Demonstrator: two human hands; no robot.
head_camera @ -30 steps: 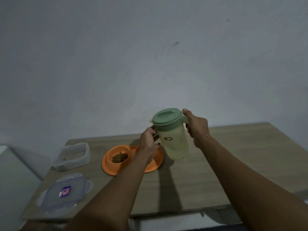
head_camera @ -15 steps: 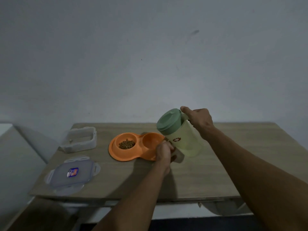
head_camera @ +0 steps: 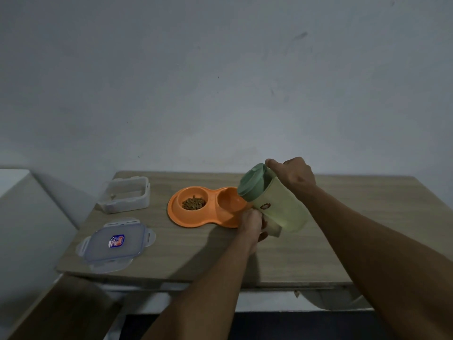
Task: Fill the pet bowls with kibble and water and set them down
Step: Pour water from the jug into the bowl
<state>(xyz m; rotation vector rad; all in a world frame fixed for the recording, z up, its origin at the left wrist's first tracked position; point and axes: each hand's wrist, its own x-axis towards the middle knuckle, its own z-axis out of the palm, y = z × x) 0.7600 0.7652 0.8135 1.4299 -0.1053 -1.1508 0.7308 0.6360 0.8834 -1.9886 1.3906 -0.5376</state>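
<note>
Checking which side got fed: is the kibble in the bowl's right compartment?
No, the kibble lies in the left compartment of the orange bowl; the jug tilts over the right one.

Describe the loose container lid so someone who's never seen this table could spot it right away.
Start at the wooden table and go to its near left corner. The container lid lies flat there, in front of the open clear container and left of the orange double bowl. It alone is a flat clear rectangle with side clips and a blue and red sticker.
</note>
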